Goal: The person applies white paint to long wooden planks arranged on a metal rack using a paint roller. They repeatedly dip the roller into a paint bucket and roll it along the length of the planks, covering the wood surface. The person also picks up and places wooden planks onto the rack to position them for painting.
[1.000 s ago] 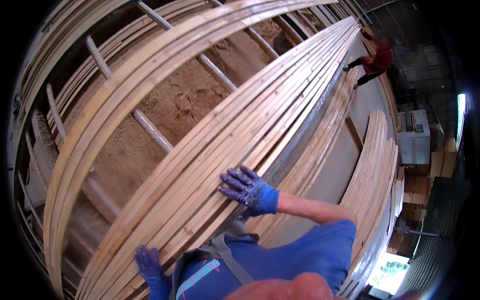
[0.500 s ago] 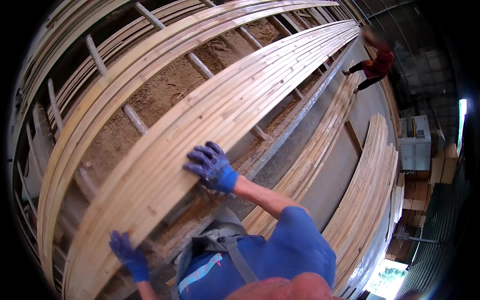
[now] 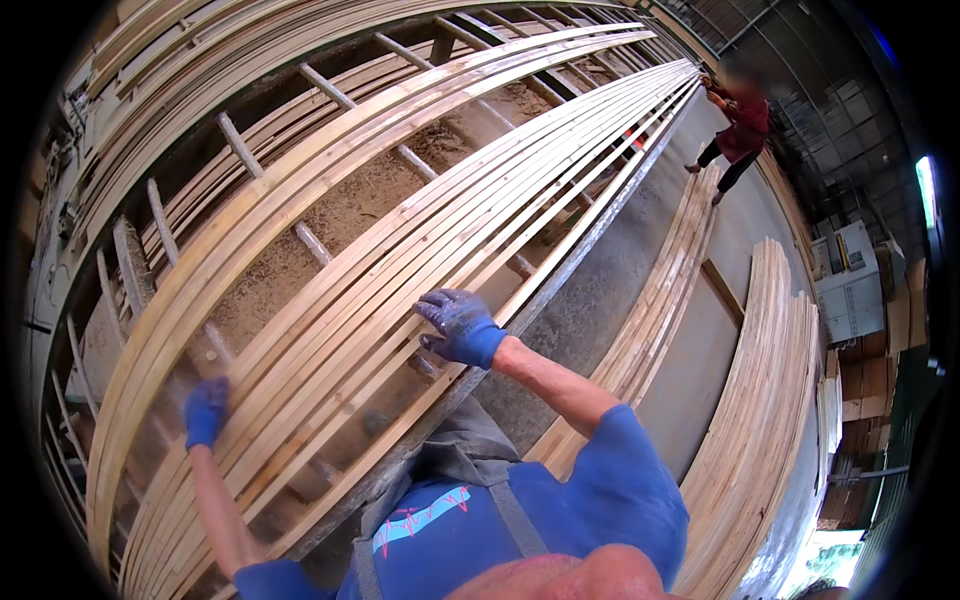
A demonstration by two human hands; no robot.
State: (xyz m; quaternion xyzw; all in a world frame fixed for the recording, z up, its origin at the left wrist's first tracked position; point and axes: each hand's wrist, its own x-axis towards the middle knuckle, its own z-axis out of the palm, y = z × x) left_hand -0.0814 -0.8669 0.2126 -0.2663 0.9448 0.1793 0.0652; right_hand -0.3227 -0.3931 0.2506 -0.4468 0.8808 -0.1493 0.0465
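Long pale wooden strips lie side by side across a roller rack, fanned apart with gaps between the nearer ones. My right hand, in a blue and dark purple glove, is over the near strips. Its fingers reach across them and its thumb stands apart. At the far edge of the strips, lower left, is my gloved left hand; motion blurs its fingers. One separate strip lies along the rack's near metal rail.
Metal rollers show between the strips and another board group. Sawdust lies below. On the floor to my right are stacked strips and a larger stack. A co-worker in red stands at the rack's far end. A white cabinet stands right.
The strips, close together before, are now spread with gaps. My left hand moved from their near edge to the far edge; my right hand shifted right. The co-worker's hands now reach the far ends.
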